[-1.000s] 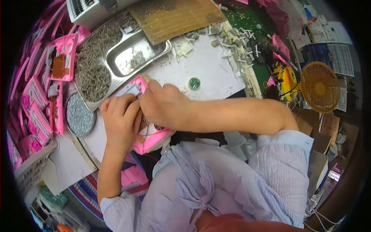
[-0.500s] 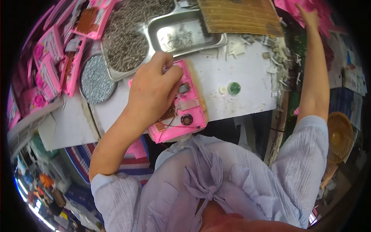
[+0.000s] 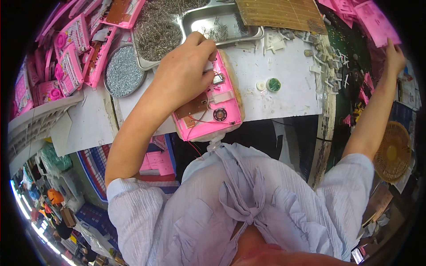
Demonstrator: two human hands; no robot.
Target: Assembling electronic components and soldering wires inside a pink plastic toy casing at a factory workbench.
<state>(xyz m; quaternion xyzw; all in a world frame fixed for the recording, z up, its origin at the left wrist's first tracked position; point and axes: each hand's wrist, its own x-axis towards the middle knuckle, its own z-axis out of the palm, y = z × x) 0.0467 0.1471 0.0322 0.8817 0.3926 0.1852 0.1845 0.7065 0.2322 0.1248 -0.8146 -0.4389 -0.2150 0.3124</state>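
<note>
A pink plastic housing [image 3: 230, 116] lies open on a pale padded base on the white table, showing a small round speaker [image 3: 220, 115], thin wires and a brown circuit board [image 3: 191, 107]. My left hand [image 3: 188, 66] rests over its far left part, fingers curled inward; what they grip is hidden beneath them. Out at the far right, my right hand [image 3: 394, 57] pinches the lower edge of a flat pink plastic panel [image 3: 375, 22], raised over other pink parts [image 3: 341, 6].
A metal tray [image 3: 186, 27] of small springs and a round dish of screws [image 3: 125, 71] stand beyond my left arm. Pink housings [image 3: 71, 66] are stacked at left. Cardboard [image 3: 282, 15], scattered white bits [image 3: 330, 71] and a green-topped little pot [image 3: 273, 84] lie rightward. A basket [image 3: 392, 151] is at right.
My right hand has reached farther right and now holds a pink panel up from the pile. My left hand stays over the housing, and the whole view has shifted slightly.
</note>
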